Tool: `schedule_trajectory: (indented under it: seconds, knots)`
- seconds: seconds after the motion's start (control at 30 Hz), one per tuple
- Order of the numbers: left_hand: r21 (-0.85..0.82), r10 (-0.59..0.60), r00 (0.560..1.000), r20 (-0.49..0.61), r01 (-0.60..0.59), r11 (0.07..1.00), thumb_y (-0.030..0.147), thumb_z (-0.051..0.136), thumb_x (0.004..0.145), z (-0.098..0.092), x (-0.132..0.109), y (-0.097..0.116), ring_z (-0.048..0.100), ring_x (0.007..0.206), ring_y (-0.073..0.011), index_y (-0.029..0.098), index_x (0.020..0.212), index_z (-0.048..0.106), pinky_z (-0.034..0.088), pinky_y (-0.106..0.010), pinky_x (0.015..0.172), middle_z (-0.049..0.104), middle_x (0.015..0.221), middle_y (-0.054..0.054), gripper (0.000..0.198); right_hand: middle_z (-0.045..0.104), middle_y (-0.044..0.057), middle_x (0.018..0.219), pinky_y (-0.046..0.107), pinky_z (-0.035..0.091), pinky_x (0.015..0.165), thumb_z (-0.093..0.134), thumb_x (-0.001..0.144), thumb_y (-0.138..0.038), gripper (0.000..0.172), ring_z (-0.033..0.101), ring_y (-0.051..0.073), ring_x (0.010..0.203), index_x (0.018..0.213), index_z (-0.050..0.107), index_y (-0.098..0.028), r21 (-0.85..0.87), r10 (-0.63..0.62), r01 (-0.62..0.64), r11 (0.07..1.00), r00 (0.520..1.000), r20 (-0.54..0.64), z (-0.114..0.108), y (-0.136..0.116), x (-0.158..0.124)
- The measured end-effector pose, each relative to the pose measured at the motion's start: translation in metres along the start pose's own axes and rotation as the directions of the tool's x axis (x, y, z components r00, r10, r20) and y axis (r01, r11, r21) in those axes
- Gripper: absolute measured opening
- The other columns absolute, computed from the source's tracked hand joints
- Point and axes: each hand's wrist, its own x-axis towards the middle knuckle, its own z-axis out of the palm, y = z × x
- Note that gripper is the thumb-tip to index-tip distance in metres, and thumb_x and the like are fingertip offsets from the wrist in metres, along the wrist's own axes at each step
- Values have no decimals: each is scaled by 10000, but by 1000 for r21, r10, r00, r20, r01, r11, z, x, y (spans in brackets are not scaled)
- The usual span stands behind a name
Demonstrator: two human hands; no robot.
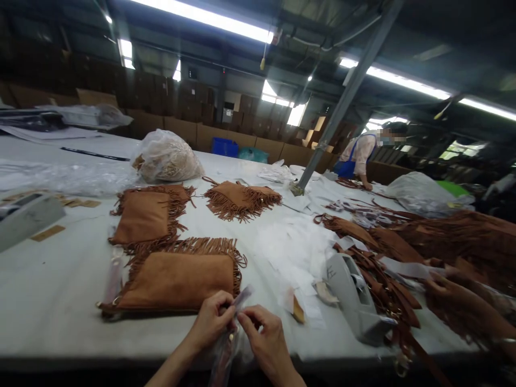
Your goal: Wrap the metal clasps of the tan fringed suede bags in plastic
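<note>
My left hand (212, 320) and my right hand (264, 336) meet at the table's near edge, both pinched on a clear plastic sleeve (241, 297) that hangs down between them. Something dark sits inside the sleeve; I cannot make it out. Just beyond my hands lies a brown suede fringed bag (177, 277), flat on the white table (52, 279). A second fringed bag (145, 217) lies behind it, and a third (237, 199) farther back.
A grey tape dispenser (355, 301) stands right of my hands beside white paper scraps (294, 258). A heap of brown straps and bags (443, 242) fills the right side, where another person's hand (447, 285) reaches in. A filled clear bag (167, 156) sits at the back. A co-worker (363, 156) bends over the far table.
</note>
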Motion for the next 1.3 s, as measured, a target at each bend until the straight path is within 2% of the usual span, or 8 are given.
schedule_trajectory:
  seconds: [0.3,0.47,0.6,0.8,0.93,1.03,1.13,1.3]
  knots:
    - [-26,-1,1000,17,1,1000,373,587,806,-2,3,-3,619,519,-133,155,758,602,460,-217,495,570,753,-13,224,708,41,607,251,418,554,623,750,-411,269,614,190,582,631,726,-192,-6,196,-198,980,974,-117,23,26,16]
    - [-89,-15,997,71,21,996,394,583,818,-7,4,1,613,544,-126,144,788,630,477,-227,538,595,803,-32,257,580,-28,450,234,355,459,674,672,-374,244,500,143,443,780,720,-160,43,290,-287,957,942,-169,25,22,22]
    - [-115,-17,997,80,26,993,389,600,808,-6,4,-1,604,553,-130,143,772,616,475,-227,538,601,761,-26,249,466,-48,426,223,293,448,616,705,-379,284,416,109,450,519,595,-165,30,239,-237,971,962,-132,32,25,25]
    - [-47,9,994,-105,-14,999,366,568,839,3,-4,-4,619,506,-136,204,932,498,462,-221,474,639,810,-19,199,473,-25,449,232,300,462,583,710,-403,334,411,120,475,474,539,-170,40,295,-293,955,931,-217,40,30,22]
    - [222,209,976,-59,-191,956,283,473,896,3,-9,-3,661,775,-197,209,973,612,509,-293,730,674,885,-67,176,476,-24,454,232,302,471,554,732,-403,338,411,118,475,486,527,-173,31,300,-300,953,931,-210,40,29,20]
    - [288,280,960,-14,-264,921,235,451,898,1,-9,-2,628,952,-224,211,1035,643,467,-321,873,679,1001,-92,238,481,-25,461,227,306,479,551,751,-429,363,417,116,485,499,531,-168,-6,247,-254,967,946,-210,38,29,18]
    - [283,235,972,-25,-219,934,235,472,883,0,-6,-1,636,869,-217,197,959,662,483,-304,799,677,914,-83,209,536,-12,508,224,317,497,545,776,-436,362,449,120,511,548,573,-156,-46,154,-163,986,975,-163,34,33,17]
    - [147,60,998,18,-62,987,278,485,862,-3,3,2,541,492,-120,157,860,633,442,-243,519,583,733,-16,191,581,10,550,230,330,523,512,827,-396,341,495,134,543,603,590,-151,-140,36,-45,989,997,-66,28,45,17]
